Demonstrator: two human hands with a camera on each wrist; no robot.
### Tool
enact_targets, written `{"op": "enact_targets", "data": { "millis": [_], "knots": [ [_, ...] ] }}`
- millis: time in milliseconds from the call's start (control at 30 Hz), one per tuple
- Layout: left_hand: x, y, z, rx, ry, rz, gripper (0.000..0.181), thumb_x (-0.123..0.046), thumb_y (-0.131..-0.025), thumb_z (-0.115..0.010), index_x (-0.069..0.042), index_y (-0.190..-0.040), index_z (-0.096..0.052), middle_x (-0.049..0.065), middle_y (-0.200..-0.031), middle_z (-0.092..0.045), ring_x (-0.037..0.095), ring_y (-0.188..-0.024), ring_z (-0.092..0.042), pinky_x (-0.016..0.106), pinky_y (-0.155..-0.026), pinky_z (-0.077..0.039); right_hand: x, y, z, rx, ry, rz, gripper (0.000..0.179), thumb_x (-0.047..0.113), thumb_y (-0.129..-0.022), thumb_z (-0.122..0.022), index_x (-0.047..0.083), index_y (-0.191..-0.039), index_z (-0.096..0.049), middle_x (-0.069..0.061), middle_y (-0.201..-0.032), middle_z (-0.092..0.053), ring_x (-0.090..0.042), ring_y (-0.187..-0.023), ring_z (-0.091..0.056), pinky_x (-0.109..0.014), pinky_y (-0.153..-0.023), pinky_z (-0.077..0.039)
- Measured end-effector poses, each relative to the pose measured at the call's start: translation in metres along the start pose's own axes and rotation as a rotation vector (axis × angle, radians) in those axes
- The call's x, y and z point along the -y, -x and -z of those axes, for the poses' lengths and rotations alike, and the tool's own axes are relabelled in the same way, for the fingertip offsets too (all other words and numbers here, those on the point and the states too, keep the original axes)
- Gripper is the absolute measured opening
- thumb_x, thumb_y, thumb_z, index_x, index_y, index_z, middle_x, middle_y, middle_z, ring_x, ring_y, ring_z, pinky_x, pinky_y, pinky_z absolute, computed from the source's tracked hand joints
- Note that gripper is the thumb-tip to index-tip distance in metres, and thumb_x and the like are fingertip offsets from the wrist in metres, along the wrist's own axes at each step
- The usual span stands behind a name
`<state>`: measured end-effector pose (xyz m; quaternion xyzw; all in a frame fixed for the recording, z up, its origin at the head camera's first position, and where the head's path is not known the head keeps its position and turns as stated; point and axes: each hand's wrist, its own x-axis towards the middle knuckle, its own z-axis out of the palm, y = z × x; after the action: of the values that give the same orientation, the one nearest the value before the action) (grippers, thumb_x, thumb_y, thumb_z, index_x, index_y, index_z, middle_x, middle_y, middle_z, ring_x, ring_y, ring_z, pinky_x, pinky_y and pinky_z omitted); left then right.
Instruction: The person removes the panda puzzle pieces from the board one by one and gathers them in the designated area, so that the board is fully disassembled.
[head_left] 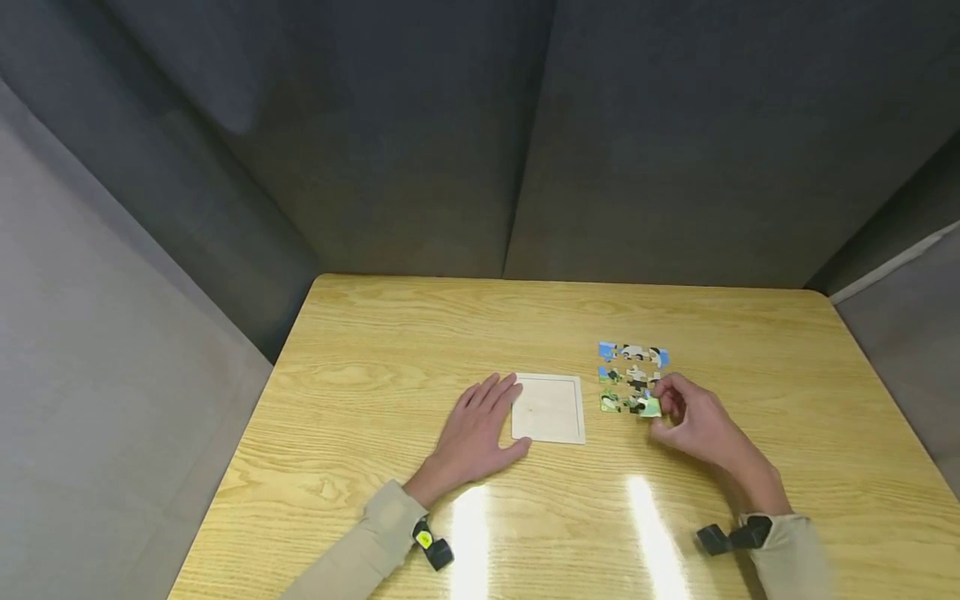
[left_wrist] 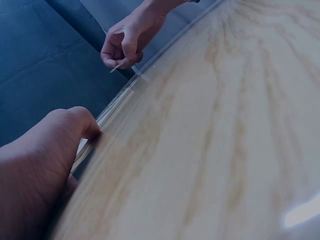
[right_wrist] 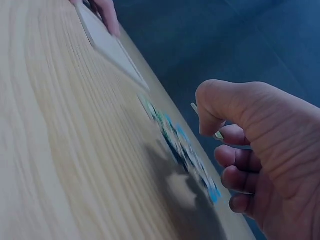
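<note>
My right hand [head_left: 693, 421] pinches a thin jigsaw puzzle piece [right_wrist: 219, 135] between thumb and fingertips. In the left wrist view that piece [left_wrist: 116, 67] appears edge-on, raised over the table. Below and left of this hand lie several more puzzle pieces [head_left: 636, 377], printed in blue, green, black and white and laid out in loose rows. My left hand [head_left: 472, 429] rests by the left edge of a pale square puzzle board [head_left: 547, 408], its fingers stretched out, with fingertips and thumb on the border. A raised rim runs round the bare inside of the board.
The wooden table [head_left: 375, 333] has rounded far corners, and light glares off its near part. Dark grey curtains [head_left: 412, 150] hang behind it, with lighter grey panels [head_left: 97, 358] at the sides. Each wrist carries a small black camera [head_left: 433, 546].
</note>
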<state>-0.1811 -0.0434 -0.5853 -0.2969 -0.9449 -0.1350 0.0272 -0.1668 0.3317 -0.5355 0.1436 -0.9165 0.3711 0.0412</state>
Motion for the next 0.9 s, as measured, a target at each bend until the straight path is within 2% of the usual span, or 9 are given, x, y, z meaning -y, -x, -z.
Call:
{"op": "enact_targets", "data": {
  "millis": [400, 633, 900],
  "knots": [
    [-0.001, 0.0, 0.002, 0.006, 0.005, 0.007, 0.086, -0.068, -0.098, -0.047, -0.02, -0.166, -0.027, -0.003, -0.173, -0.021, 0.023, -0.16, -0.017, 0.046, -0.128, -0.018, -0.032, 0.006, 0.013, -0.017, 0.087, -0.087, 0.037, 0.002, -0.07, -0.079, 0.007, -0.1, -0.059, -0.007, -0.085, -0.053, -0.015, -0.07, -0.044, -0.024, -0.06, -0.034],
    [-0.002, -0.001, 0.002, 0.005, 0.009, -0.002, 0.085, -0.067, -0.098, -0.046, -0.02, -0.167, -0.026, -0.002, -0.174, -0.02, 0.024, -0.16, -0.017, 0.047, -0.128, -0.017, -0.038, 0.006, 0.015, -0.004, 0.089, -0.078, 0.037, 0.002, -0.072, -0.081, 0.005, -0.101, -0.059, -0.006, -0.087, -0.051, -0.012, -0.071, -0.04, -0.025, -0.061, -0.032],
    [0.0, -0.001, 0.0, -0.004, -0.004, 0.0, 0.086, -0.068, -0.098, -0.045, -0.02, -0.166, -0.027, -0.002, -0.174, -0.02, 0.024, -0.16, -0.018, 0.047, -0.128, -0.018, -0.047, 0.005, 0.01, -0.019, 0.101, -0.068, 0.036, 0.004, -0.071, -0.081, 0.005, -0.102, -0.061, -0.006, -0.087, -0.05, -0.013, -0.073, -0.042, -0.024, -0.062, -0.034]
  ]
}}
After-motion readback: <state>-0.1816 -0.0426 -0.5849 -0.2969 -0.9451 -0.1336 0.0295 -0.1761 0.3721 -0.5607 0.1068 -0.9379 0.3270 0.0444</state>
